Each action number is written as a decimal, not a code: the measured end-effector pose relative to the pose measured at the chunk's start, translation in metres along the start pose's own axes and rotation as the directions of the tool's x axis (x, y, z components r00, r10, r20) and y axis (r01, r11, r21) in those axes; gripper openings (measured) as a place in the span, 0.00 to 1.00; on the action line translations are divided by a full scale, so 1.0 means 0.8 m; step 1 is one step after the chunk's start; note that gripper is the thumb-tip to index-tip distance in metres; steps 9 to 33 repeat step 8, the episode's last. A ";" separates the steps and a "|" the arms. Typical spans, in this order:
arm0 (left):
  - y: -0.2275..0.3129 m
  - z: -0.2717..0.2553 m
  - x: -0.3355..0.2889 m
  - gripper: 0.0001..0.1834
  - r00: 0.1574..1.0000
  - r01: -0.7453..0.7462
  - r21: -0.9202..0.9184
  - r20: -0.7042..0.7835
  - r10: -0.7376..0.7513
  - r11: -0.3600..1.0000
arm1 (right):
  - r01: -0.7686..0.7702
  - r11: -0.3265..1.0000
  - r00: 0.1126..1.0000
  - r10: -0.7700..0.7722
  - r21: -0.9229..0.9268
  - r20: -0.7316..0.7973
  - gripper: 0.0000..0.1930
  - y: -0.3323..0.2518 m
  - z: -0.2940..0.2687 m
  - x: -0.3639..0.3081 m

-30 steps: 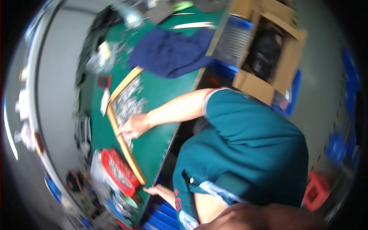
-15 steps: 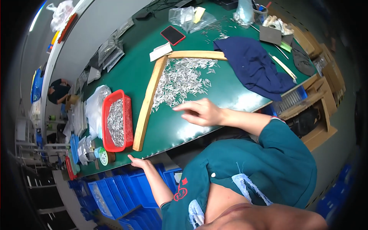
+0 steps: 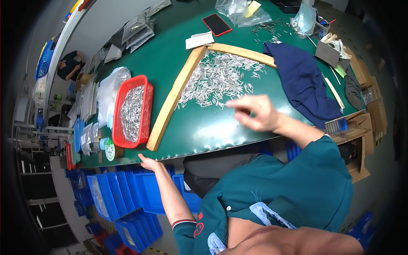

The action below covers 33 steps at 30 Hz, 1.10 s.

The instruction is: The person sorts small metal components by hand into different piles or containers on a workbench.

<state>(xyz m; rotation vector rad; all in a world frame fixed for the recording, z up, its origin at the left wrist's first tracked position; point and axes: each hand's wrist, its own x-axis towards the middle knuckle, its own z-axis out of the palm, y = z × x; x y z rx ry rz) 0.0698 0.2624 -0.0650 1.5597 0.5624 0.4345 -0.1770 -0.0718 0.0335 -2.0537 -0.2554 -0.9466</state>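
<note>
A pile of small, thin silvery metal pins (image 3: 216, 78) lies spread on the green table (image 3: 199, 127). Two wooden strips, a long left one (image 3: 174, 102) and a far one (image 3: 242, 54), meet in a corner around it. Over the pile's near edge is my right hand (image 3: 259, 114), blurred, its index finger stretched toward the pins and thumb apart; nothing shows between them. At the table's front edge, below the left strip's near end, my left hand (image 3: 149, 162) has its fingers stretched out, with nothing visible in it. A red plastic basket (image 3: 148, 110) full of similar pins stands left of the strip.
Dark blue cloth (image 3: 297, 80) lies right of the pile. A phone (image 3: 217, 25), paper slip (image 3: 199, 41) and plastic bags sit at the back. A green-labelled tape roll (image 3: 110, 150) is near the basket. Blue bins (image 3: 144, 191) stand below the table; cardboard boxes (image 3: 374, 110) at right.
The view has shifted, so the table things sit farther right and higher. My right hand has moved rightward along the pile's near edge. My left hand stays at the table edge.
</note>
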 end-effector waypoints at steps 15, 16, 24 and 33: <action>0.005 0.009 0.009 0.27 0.993 -0.106 0.110 -0.045 0.112 0.988 | -0.565 0.737 0.813 0.574 -0.371 -0.098 0.29 0.055 -0.098 0.024; 0.005 0.009 0.009 0.27 0.993 -0.106 0.110 -0.045 0.112 0.988 | -0.565 0.737 0.813 0.574 -0.371 -0.098 0.29 0.055 -0.098 0.024; 0.005 0.009 0.009 0.27 0.993 -0.106 0.110 -0.045 0.112 0.988 | -0.565 0.737 0.813 0.574 -0.371 -0.098 0.29 0.055 -0.098 0.024; 0.005 0.009 0.009 0.27 0.993 -0.106 0.110 -0.045 0.112 0.988 | -0.565 0.737 0.813 0.574 -0.371 -0.098 0.29 0.055 -0.098 0.024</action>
